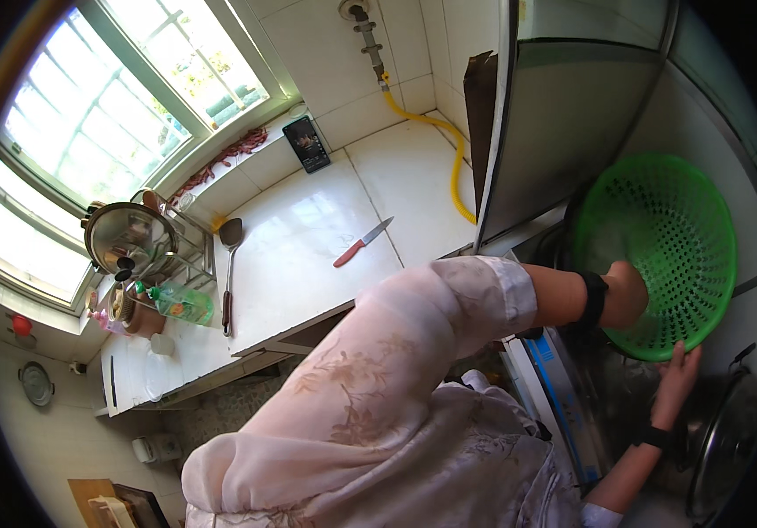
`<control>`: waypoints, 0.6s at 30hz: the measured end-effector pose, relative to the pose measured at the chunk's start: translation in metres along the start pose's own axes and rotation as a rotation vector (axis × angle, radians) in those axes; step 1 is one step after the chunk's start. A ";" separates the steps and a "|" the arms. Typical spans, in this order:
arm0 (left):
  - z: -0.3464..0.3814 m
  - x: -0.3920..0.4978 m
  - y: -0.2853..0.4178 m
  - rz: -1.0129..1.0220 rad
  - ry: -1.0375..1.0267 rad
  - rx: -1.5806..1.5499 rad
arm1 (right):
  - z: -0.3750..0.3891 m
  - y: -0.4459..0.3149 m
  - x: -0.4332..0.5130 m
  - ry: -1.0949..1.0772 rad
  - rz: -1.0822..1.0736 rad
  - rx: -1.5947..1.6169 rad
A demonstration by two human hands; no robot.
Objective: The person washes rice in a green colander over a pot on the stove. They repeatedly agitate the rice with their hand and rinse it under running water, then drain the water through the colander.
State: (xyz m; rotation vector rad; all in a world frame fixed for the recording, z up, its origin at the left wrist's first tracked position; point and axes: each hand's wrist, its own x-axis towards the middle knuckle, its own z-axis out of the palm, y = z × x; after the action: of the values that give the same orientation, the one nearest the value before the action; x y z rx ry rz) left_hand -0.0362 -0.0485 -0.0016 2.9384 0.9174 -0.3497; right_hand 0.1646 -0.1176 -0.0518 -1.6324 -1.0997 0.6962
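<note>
A green perforated plastic colander [672,257] is tilted over the stove at the right, with a whitish haze across its left part. My left hand [624,295], below a black wristband, is closed at the colander's near left rim; its fingers are hidden from view. At the bottom rim, my right hand [679,376] holds the colander from outside, with fingertips against the green edge. Beneath the colander lies a dark cooking vessel [550,247], mostly covered. No food shows clearly inside the colander.
A red-handled knife [363,243] and a spatula [229,274] lie on the white counter [299,231]. A phone [306,144] leans by the windowsill. A glass panel [550,132] divides counter and stove. A yellow gas hose [461,155] runs behind; a glass lid [728,442] stands bottom right.
</note>
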 end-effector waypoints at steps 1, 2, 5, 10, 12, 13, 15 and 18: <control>-0.003 0.000 0.002 0.048 0.025 -0.089 | -0.001 0.001 0.001 -0.016 0.031 0.064; -0.006 -0.001 0.003 0.058 0.033 -0.160 | -0.002 0.002 0.002 0.015 -0.001 -0.008; -0.001 0.005 0.010 0.133 0.123 -0.083 | -0.004 0.005 0.004 0.012 0.005 -0.007; 0.024 0.030 0.017 0.136 0.231 -0.027 | -0.008 0.006 0.004 -0.049 0.017 0.081; 0.024 0.036 0.019 0.181 0.266 -0.012 | -0.008 0.007 0.004 -0.023 -0.009 0.007; 0.022 0.036 0.019 0.204 0.281 -0.004 | -0.009 0.008 0.005 -0.042 0.025 0.070; 0.015 0.033 0.018 0.211 0.327 -0.033 | -0.010 0.009 0.005 -0.011 -0.005 0.027; 0.012 0.015 0.003 0.213 0.550 0.050 | -0.009 0.011 0.006 -0.010 -0.019 0.003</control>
State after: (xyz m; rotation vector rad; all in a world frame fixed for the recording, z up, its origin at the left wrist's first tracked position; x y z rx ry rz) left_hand -0.0244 -0.0440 -0.0168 3.1908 0.6155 0.4738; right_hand 0.1786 -0.1170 -0.0587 -1.6156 -1.1199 0.6934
